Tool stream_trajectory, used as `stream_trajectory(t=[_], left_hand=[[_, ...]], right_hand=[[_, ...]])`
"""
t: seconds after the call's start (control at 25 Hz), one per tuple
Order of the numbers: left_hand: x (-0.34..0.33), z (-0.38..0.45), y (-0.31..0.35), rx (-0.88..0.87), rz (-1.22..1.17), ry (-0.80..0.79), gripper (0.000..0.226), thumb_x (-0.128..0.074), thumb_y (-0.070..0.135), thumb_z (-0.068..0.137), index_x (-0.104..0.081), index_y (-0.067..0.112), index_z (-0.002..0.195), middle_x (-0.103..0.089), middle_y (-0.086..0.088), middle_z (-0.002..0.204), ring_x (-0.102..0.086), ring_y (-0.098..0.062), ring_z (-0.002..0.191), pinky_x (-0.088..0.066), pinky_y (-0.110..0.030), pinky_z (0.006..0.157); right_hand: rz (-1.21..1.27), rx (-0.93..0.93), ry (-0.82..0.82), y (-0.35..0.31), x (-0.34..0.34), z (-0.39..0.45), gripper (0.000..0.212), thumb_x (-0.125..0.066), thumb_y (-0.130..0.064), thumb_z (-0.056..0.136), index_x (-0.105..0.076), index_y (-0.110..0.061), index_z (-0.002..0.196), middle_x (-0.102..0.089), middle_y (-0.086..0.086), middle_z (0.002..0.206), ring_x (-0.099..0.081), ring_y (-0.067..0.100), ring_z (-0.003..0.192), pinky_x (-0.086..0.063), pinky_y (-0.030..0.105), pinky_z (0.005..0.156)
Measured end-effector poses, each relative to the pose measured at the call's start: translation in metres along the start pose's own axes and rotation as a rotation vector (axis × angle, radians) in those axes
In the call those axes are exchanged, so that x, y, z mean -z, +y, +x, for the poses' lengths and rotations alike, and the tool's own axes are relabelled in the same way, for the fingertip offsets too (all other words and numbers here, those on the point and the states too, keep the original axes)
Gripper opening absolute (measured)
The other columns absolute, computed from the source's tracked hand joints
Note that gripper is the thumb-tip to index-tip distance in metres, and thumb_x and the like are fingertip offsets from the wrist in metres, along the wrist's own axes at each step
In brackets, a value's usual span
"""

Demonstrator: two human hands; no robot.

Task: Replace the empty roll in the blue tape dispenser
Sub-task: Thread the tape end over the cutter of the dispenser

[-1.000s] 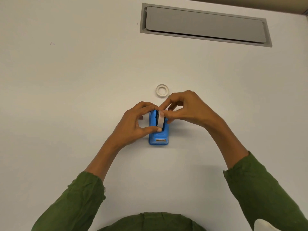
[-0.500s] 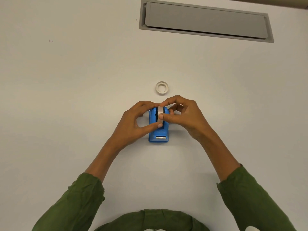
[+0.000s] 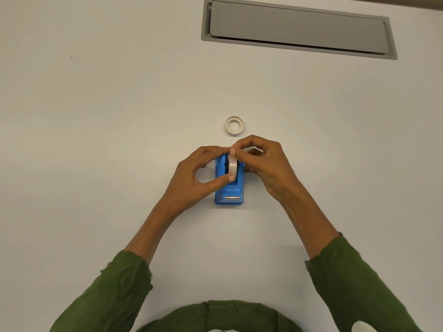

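Note:
The blue tape dispenser (image 3: 229,190) stands on the white table, its metal cutter toward me. A white tape roll (image 3: 232,167) sits on edge in its slot. My left hand (image 3: 191,180) curls round from the left, index finger on the roll's far top and thumb tip on its near side. My right hand (image 3: 266,165) comes from the right, index fingertip on the top of the roll, the other fingers curled against the dispenser's right side. A thin empty white roll core (image 3: 234,125) lies flat on the table just beyond the hands.
A long grey cable hatch (image 3: 297,29) is set into the table at the far side. My green sleeves fill the bottom of the view.
The roll has sunk lower into the dispenser's slot. My right thumb has left the roll's front, and my right index fingertip now sits on its top.

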State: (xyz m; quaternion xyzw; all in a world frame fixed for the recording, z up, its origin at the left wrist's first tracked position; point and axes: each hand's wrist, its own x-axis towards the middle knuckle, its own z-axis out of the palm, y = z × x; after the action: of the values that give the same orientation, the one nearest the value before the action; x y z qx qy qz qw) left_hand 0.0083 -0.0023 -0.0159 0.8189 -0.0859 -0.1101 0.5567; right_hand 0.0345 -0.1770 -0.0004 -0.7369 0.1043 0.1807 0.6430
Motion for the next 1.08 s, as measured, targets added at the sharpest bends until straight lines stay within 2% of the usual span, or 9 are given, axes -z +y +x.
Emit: stream_trajectory(t=[0.08, 0.2, 0.36, 0.56, 0.64, 0.8, 0.96, 1.08], left_hand=[[0.001, 0.001, 0.0, 0.006, -0.008, 0.006, 0.042, -0.07, 0.032, 0.078, -0.059, 0.026, 0.118, -0.058, 0.015, 0.118, -0.052, 0.003, 0.109, -0.041, -0.007, 0.085], [0.001, 0.002, 0.0, 0.006, -0.01, 0.009, 0.04, -0.068, 0.034, 0.078, -0.06, 0.026, 0.117, -0.059, 0.014, 0.117, -0.052, 0.002, 0.109, -0.042, -0.01, 0.085], [0.0, 0.002, -0.001, -0.006, -0.008, 0.016, 0.039, -0.067, 0.035, 0.078, -0.06, 0.029, 0.115, -0.058, 0.017, 0.116, -0.053, 0.003, 0.108, -0.042, -0.009, 0.084], [-0.001, 0.001, -0.002, -0.017, -0.005, 0.011, 0.041, -0.069, 0.033, 0.077, -0.059, 0.028, 0.116, -0.059, 0.015, 0.118, -0.052, 0.002, 0.109, -0.04, -0.008, 0.085], [0.0, 0.001, -0.003, -0.018, -0.004, 0.001, 0.042, -0.071, 0.03, 0.077, -0.057, 0.03, 0.117, -0.057, 0.018, 0.118, -0.052, 0.004, 0.11, -0.04, -0.007, 0.086], [0.0, 0.0, -0.004, -0.028, -0.003, -0.007, 0.045, -0.074, 0.026, 0.075, -0.057, 0.029, 0.118, -0.057, 0.017, 0.12, -0.051, 0.004, 0.111, -0.037, -0.005, 0.087], [0.0, 0.0, -0.002, -0.012, 0.003, -0.006, 0.047, -0.073, 0.03, 0.073, -0.058, 0.027, 0.118, -0.058, 0.014, 0.12, -0.051, 0.003, 0.11, -0.039, -0.007, 0.087], [0.001, 0.0, -0.002, -0.007, 0.0, -0.006, 0.047, -0.072, 0.031, 0.073, -0.059, 0.026, 0.118, -0.059, 0.011, 0.12, -0.052, 0.001, 0.11, -0.04, -0.008, 0.086]], right_hand=[[-0.016, 0.019, 0.012, 0.0, 0.0, 0.0, 0.003, -0.073, -0.02, 0.081, -0.07, -0.021, 0.082, -0.068, -0.004, 0.08, -0.061, 0.004, 0.071, -0.051, 0.018, 0.062], [-0.037, 0.074, -0.034, 0.001, 0.006, -0.006, 0.006, -0.072, -0.023, 0.081, -0.072, -0.019, 0.086, -0.068, 0.001, 0.095, -0.061, 0.006, 0.076, -0.048, 0.016, 0.061], [-0.176, 0.108, -0.107, 0.002, 0.011, -0.011, 0.021, -0.078, -0.021, 0.075, -0.067, -0.03, 0.091, -0.063, -0.003, 0.107, -0.058, 0.011, 0.083, -0.052, 0.021, 0.071], [-0.114, 0.069, -0.053, -0.002, 0.003, -0.009, 0.019, -0.077, -0.013, 0.075, -0.065, -0.025, 0.084, -0.063, -0.001, 0.097, -0.054, 0.016, 0.082, -0.052, 0.038, 0.079], [-0.087, 0.035, -0.047, -0.003, 0.001, -0.009, 0.016, -0.076, -0.013, 0.076, -0.066, -0.024, 0.082, -0.063, -0.003, 0.09, -0.053, 0.018, 0.082, -0.053, 0.041, 0.079], [-0.042, -0.002, -0.044, -0.005, 0.0, -0.008, 0.011, -0.075, -0.014, 0.077, -0.068, -0.022, 0.078, -0.06, -0.01, 0.072, -0.051, 0.017, 0.074, -0.048, 0.027, 0.067], [-0.029, -0.019, -0.042, -0.005, 0.0, -0.005, 0.014, -0.073, -0.018, 0.079, -0.068, -0.027, 0.071, -0.063, 0.007, 0.077, -0.056, 0.014, 0.073, -0.05, 0.023, 0.062], [-0.058, 0.004, -0.04, -0.007, 0.004, -0.003, 0.009, -0.075, -0.023, 0.078, -0.07, -0.027, 0.072, -0.067, -0.007, 0.07, -0.059, 0.003, 0.066, -0.05, 0.017, 0.057]])
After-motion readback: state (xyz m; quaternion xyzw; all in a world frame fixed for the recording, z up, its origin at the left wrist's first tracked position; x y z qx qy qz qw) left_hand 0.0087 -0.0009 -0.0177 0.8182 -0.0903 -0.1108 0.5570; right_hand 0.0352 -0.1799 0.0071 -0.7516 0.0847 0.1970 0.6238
